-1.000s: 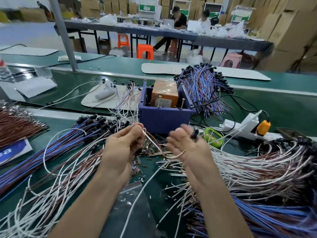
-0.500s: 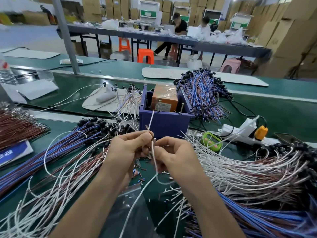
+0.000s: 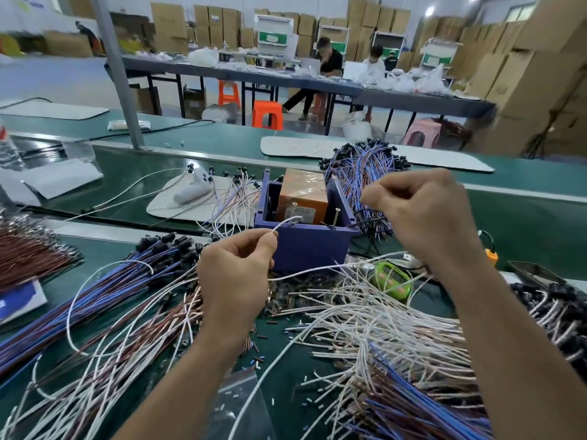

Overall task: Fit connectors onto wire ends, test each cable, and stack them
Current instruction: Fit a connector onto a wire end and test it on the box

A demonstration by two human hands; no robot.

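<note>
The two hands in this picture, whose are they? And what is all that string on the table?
They belong to a person at work, not a machine. The camera sits on the person's head and looks down, so you see the arms as they do. The left hand pinches one white wire near its end, close to a purple box. The right hand is raised with curled fingers; it is too blurred to tell whether it holds anything. The "string" is wire: loose white wires on the right, blue and brown wires with black ends on the left, all on a green table.
</note>
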